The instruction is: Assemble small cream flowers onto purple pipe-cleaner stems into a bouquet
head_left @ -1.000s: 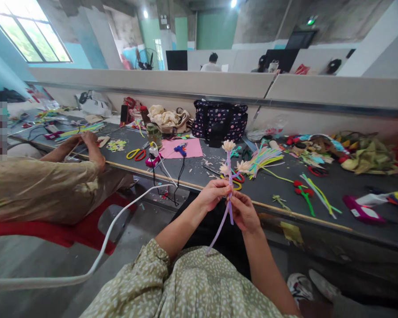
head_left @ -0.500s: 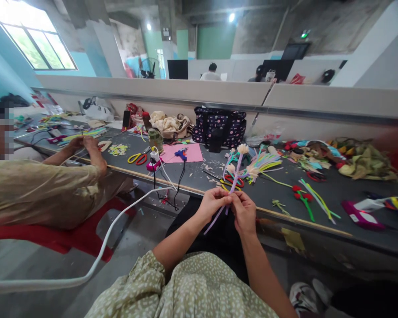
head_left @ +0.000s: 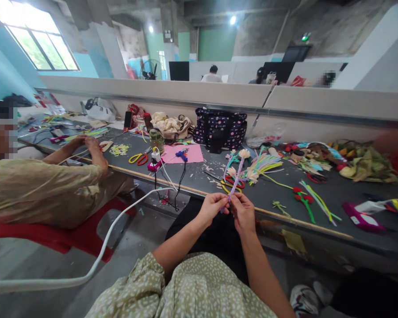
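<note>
My left hand [head_left: 212, 207] and my right hand [head_left: 243, 213] pinch the lower stem of a pipe-cleaner flower [head_left: 237, 177] at the table's front edge. Its stem is fuzzy lilac and points up and away from me, with cream blossoms around the top. Both sets of fingertips are closed and nearly touch. Just behind the stem lie red-and-yellow scissors [head_left: 234, 182], partly covered by it. Beyond to the right is a bundle of loose pastel pipe cleaners [head_left: 268, 163].
Left of centre are a blue glue gun [head_left: 182, 154] on pink paper [head_left: 198, 153], and yellow-and-red scissors [head_left: 138, 158]. A dark patterned bag [head_left: 230, 128] stands behind. A red-and-green pipe-cleaner piece [head_left: 305, 201] lies right. A white cable [head_left: 112, 225] crosses left, near a seated co-worker [head_left: 46, 190].
The lilac ends that hung below my hands are now mostly out of sight at my fingers. My left hand has shifted slightly down, and the flower has dipped a little.
</note>
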Demonstrator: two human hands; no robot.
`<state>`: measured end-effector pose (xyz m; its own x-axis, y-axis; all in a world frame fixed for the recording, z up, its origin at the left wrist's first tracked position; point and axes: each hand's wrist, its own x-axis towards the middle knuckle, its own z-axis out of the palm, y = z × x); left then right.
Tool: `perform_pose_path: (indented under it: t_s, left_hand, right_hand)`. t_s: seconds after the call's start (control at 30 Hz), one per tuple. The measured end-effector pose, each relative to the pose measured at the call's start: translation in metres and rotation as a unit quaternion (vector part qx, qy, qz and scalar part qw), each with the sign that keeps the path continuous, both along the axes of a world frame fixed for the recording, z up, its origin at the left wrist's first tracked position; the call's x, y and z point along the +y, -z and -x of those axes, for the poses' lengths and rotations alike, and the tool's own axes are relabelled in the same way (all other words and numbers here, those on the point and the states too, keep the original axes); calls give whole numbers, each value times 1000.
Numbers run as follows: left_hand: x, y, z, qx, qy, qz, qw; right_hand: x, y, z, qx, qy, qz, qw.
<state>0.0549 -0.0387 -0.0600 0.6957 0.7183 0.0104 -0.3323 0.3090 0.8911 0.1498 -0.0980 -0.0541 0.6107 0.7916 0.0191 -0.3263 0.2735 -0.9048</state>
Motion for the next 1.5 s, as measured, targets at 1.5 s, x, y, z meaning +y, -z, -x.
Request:
perform_pose_path:
  t_s: [1.5]
  left_hand:
    - [35, -23, -3, 32, -87, -71, 993]
  right_hand:
    - [-1, -2, 1, -507, 72, 118, 851]
